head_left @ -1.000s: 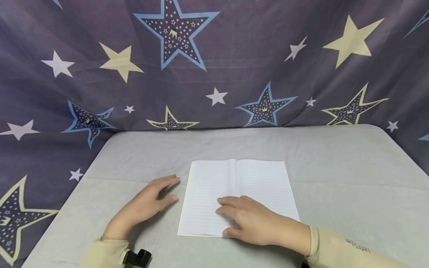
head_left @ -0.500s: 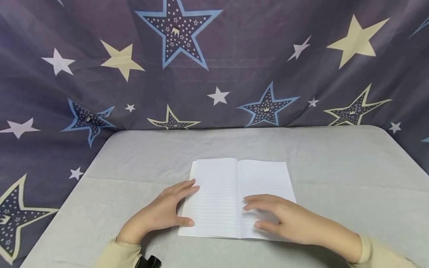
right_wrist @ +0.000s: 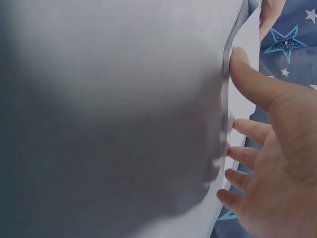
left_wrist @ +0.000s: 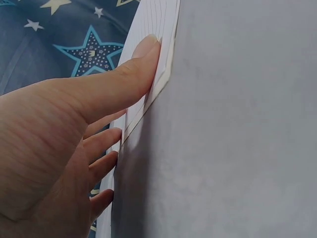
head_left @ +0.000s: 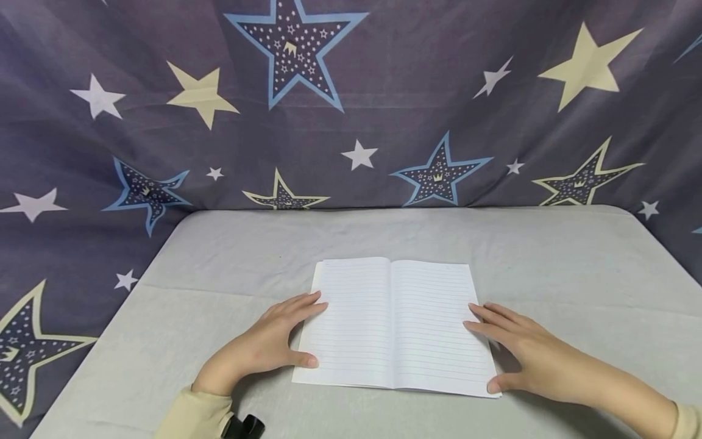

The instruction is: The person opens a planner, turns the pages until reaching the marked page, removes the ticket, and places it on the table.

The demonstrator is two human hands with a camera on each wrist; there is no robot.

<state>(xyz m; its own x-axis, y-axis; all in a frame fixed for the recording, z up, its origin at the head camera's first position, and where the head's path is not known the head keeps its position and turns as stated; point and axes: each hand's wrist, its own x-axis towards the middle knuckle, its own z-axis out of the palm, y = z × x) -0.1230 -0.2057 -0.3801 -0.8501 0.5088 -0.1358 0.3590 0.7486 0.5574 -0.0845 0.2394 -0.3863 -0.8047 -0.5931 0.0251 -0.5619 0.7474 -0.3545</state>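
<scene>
An exercise book (head_left: 351, 323) with blank lined pages lies spread flat on the table in the head view. My left hand (head_left: 263, 347) rests along its left side, fingertips over the page margin and thumb near the lower left corner. In the left wrist view the thumb (left_wrist: 143, 59) presses on the lined page beside its edge, the other fingers by the edge. On the opposite side my right hand (head_left: 540, 350) touches the right page's outer edge, its thumb at the lower right corner. Fingers of both hands are spread and fairly straight.
A pale grey cloth covers the table (head_left: 576, 268). Behind it hangs a dark curtain (head_left: 406, 79) printed with stars. A black strap device (head_left: 244, 427) sits at the left wrist.
My right hand has swept right across the pages, from the left page to the right edge. My left hand has moved from the table onto the left page edge. The pages lie flatter.
</scene>
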